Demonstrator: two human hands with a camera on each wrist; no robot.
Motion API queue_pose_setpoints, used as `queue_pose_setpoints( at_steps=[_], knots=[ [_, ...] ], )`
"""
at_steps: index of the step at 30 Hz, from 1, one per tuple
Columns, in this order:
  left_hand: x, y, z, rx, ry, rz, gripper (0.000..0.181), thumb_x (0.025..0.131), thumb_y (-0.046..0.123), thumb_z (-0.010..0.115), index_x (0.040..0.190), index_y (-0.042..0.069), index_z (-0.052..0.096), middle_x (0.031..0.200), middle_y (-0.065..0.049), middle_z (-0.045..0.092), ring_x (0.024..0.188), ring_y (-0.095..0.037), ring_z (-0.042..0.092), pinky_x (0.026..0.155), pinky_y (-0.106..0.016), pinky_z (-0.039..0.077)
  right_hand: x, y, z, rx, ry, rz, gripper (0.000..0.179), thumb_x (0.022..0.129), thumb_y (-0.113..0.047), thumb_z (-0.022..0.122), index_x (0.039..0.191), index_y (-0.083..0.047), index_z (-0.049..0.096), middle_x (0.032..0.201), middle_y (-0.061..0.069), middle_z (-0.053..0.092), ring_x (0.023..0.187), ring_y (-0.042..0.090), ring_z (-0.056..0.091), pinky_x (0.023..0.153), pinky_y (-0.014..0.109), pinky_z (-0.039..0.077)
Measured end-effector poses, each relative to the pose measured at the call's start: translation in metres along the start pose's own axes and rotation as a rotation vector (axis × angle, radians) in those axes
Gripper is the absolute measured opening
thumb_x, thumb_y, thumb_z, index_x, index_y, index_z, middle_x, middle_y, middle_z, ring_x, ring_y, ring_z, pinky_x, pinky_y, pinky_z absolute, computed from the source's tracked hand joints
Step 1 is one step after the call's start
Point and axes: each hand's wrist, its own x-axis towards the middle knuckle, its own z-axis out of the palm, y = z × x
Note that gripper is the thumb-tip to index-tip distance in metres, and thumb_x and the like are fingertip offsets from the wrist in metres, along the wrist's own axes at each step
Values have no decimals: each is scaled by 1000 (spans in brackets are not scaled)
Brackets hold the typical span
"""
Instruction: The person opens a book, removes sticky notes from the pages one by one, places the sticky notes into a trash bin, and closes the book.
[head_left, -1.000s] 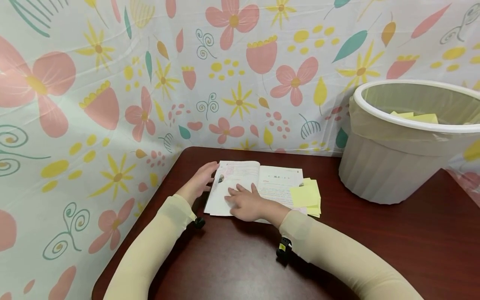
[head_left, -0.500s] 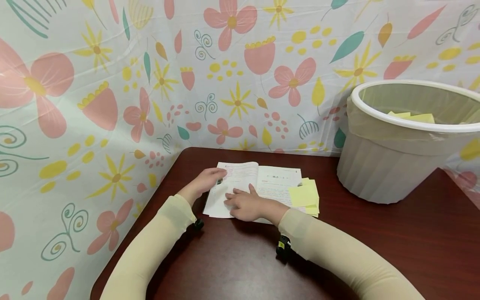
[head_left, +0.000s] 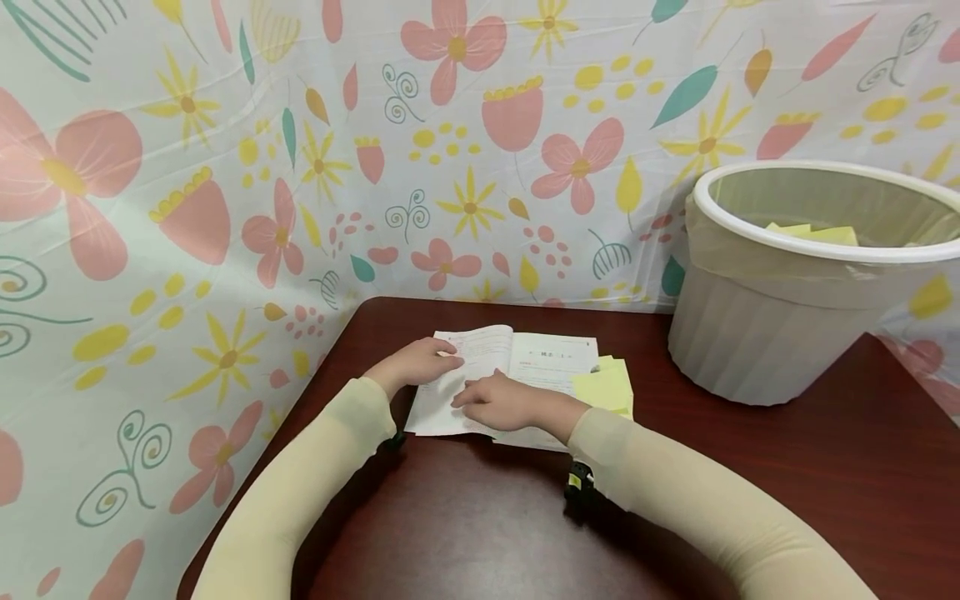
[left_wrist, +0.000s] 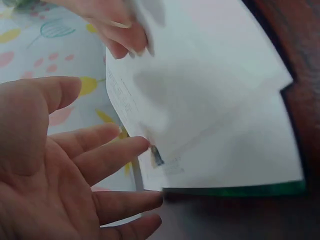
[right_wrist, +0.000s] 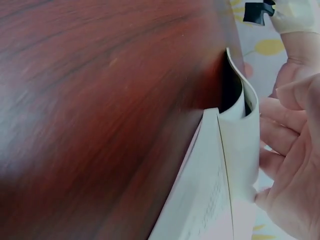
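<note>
"How will that open book handle?"
"Light and bendy, I'd judge, its thin pages easily creased; best held by the outer margins. It's near the far left corner of the table"
"And the fingers?"
"Left hand and right hand lie over the left page, fingers loosely extended, gripping nothing"
"Room?"
"Smooth-looking surface; bin near the far right corner, flowered curtain past the far edge"

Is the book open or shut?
Open. The book lies spread on the table, with pages showing on both sides of its middle fold.
</note>
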Motion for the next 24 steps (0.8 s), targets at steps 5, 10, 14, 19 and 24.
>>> queue_pose_setpoints(
  at_steps=[5,10,14,19,24],
  knots=[
    [4,13,0,120,4,-9,55,102,50,56,141,12,63,149,-7,59,141,-25,53,115,-45,45,-16,4,-9,38,23,-37,40,104,-15,45,136,-4,67,143,9,65,148,38,44,123,53,35],
    [10,28,2,204,-3,1,42,101,50,57,112,14,76,115,-5,73,104,-21,66,89,-37,55,-39,13,-13,37,73,0,43,106,-17,46,147,-13,59,153,12,56,150,34,43,121,52,38],
    [16,40,4,175,-25,-16,38,100,48,58,100,13,71,93,-4,67,82,-20,59,71,-33,49,-63,25,-16,41,127,44,48,106,-19,49,153,-21,52,156,13,52,146,29,49,118,52,42],
    [28,54,3,102,-42,-61,30,100,42,61,111,14,63,101,-2,64,78,-18,55,69,-35,49,-91,43,-23,51,150,72,46,107,-22,51,152,-15,53,154,4,56,139,26,55,114,50,46],
    [42,68,0,-30,-98,-98,24,98,23,61,121,17,61,90,-6,64,70,-19,57,66,-39,55,-114,59,-34,70,164,131,41,106,-23,52,144,-7,61,147,7,62,139,30,56,112,53,47]
  ],
)
